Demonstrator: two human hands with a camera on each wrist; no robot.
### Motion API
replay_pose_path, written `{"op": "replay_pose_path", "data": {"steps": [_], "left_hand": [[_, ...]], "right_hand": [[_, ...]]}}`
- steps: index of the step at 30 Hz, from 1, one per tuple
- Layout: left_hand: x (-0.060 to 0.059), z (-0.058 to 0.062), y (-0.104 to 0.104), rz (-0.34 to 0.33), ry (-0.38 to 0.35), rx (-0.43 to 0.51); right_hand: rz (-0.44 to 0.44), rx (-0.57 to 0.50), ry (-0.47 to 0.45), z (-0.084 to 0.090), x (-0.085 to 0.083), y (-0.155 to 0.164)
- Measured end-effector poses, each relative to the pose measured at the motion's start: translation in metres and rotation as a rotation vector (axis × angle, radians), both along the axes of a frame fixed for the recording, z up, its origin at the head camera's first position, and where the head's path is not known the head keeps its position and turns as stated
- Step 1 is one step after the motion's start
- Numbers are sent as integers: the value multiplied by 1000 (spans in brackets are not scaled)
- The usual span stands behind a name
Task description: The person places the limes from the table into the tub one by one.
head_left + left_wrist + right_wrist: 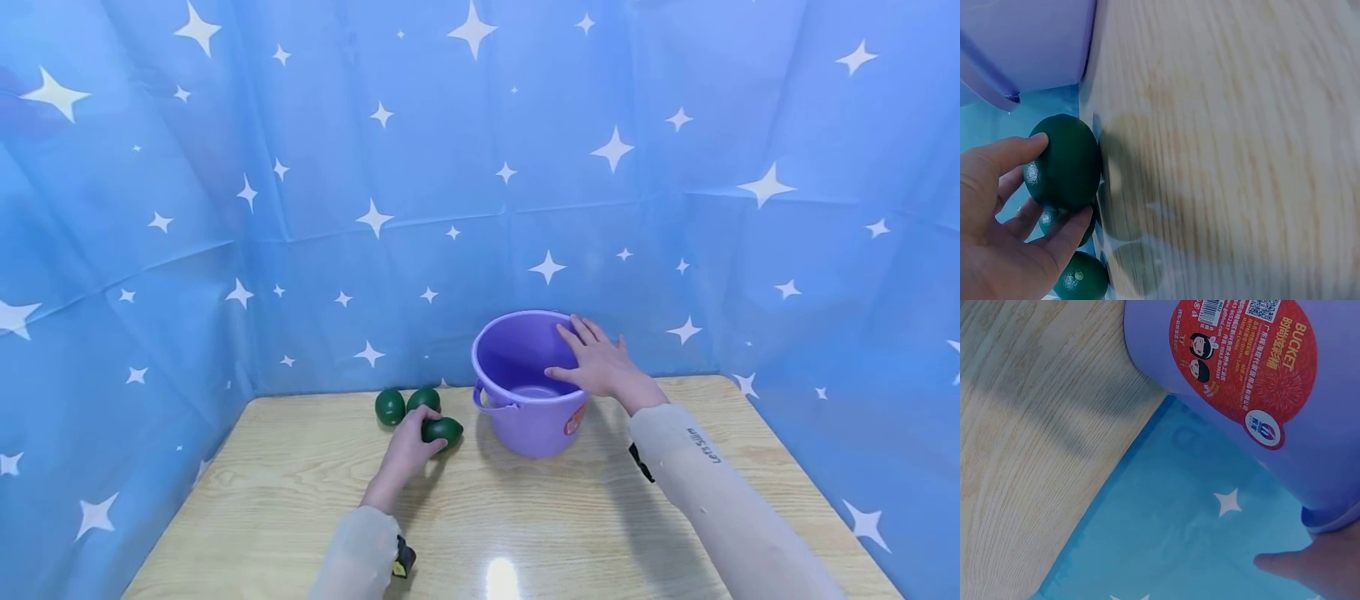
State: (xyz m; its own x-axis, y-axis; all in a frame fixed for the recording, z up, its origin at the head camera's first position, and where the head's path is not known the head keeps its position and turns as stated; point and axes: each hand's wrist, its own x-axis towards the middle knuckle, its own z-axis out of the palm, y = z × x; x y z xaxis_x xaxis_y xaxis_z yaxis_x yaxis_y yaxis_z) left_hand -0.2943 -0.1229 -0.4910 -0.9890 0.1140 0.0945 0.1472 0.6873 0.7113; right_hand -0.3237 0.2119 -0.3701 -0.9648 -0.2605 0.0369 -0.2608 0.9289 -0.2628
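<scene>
Our left hand (408,452) curls its fingers (1019,150) round one lime (1065,162), two limes (390,407) wait, right hand (600,364) flat-fingered on the seemingly empty bucket (525,425).

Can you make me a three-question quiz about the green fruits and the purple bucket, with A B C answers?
1. Where is the right hand?
A on the bucket rim
B under the table
C on a fruit

2. How many green fruits are there?
A one
B three
C six

3. What is the left hand doing?
A lying flat
B gripping the nearest fruit
C waving

Answers:
1 A, its fingers rest over the purple rim.
2 B, two fruits lie behind the gripped one.
3 B, the left wrist view shows thumb and fingers curled round it.
</scene>
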Motion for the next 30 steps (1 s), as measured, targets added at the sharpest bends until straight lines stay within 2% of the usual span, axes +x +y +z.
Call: {"op": "replay_pose_path", "data": {"steps": [20,30], "left_hand": [[-1,2,5,37,-3,-25],[-2,5,8,65,-57,-59]], "right_hand": [[4,-5,8,2,3,0],[2,8,9,1,2,-1]]}}
